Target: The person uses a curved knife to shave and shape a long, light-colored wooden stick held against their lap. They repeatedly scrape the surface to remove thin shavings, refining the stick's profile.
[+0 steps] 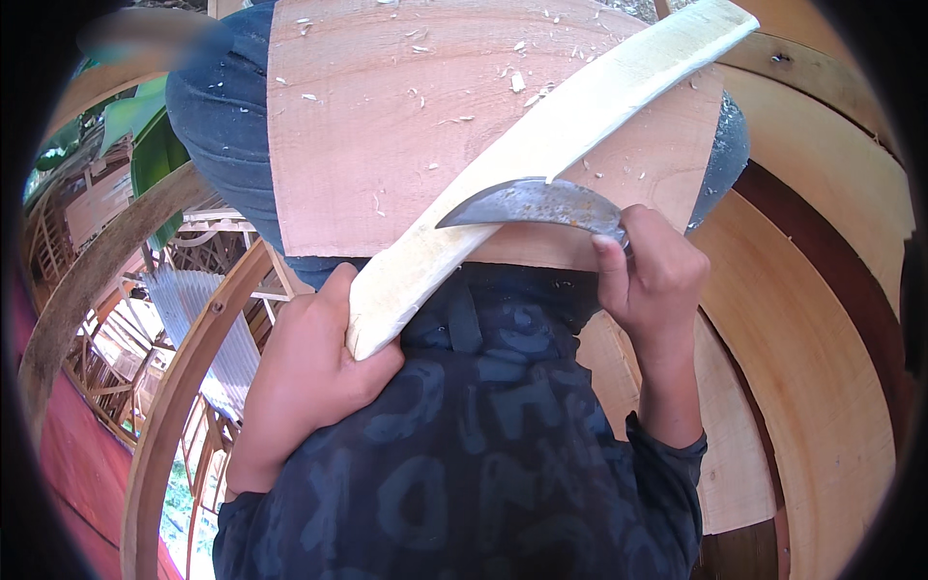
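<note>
A long pale strip of wood (541,145) slants from near my body at the lower left up to the far right. Its near end is gripped by my left hand (314,358), the thumb underneath and the fingers along its left side. My right hand (659,275) is closed round a curved knife, its handle hidden in the fist. The knife's rust-spotted grey blade (541,205) points left and lies across the strip's near right edge. A small curl of wood stands up at the blade's back. Beneath the strip, a reddish-brown board (377,126) rests over my lap.
Wood shavings (517,82) are scattered on the board. Broad planks (783,367) curve along the right side. At the left are a wooden rail (188,406), a corrugated metal sheet (203,329) and a green leaf (155,145). A blurred brown shape (155,41) shows at the top left.
</note>
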### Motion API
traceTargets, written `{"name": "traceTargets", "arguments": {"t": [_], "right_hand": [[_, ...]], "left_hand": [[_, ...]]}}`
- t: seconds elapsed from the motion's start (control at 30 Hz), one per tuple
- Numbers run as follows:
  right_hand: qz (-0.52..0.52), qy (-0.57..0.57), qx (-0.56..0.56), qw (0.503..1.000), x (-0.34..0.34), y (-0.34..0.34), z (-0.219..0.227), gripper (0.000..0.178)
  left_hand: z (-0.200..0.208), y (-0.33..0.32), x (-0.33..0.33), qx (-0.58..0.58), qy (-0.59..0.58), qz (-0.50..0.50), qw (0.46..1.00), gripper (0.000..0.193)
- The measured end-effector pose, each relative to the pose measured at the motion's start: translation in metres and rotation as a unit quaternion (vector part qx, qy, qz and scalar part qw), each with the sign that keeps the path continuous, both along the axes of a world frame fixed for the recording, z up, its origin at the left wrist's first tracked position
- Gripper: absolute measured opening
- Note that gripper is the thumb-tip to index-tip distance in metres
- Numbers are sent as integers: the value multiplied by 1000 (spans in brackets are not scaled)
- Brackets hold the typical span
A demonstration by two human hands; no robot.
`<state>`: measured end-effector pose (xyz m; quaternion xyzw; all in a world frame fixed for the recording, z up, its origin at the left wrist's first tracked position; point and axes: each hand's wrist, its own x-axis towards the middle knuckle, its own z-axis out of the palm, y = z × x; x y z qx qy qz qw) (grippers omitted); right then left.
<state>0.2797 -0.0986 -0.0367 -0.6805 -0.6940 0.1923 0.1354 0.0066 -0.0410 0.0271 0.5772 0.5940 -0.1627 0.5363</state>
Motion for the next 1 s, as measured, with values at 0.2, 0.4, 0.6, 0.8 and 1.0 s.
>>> {"name": "traceTargets", "arguments": {"t": [0.2, 0.4, 0.6, 0.8, 1.0], "right_hand": [[-276, -61, 10, 959, 75, 8, 0, 32], [-4, 34, -61, 998, -16, -1, 16, 28], [-144, -88, 13, 986, 44, 21, -11, 31], [-213, -11, -32, 976, 44, 22, 19, 30], [-50, 11, -22, 998, 7, 20, 1, 26]], "left_hand": [[-4, -7, -16, -8, -20, 13, 1000, 37], [-9, 3, -2, -4, -45, 20, 999, 34], [-9, 1, -12, -60, -88, 34, 994, 34], [-21, 6, -21, -115, -179, 34, 977, 40], [-20, 9, -22, -186, -175, 40, 966, 41]]}}
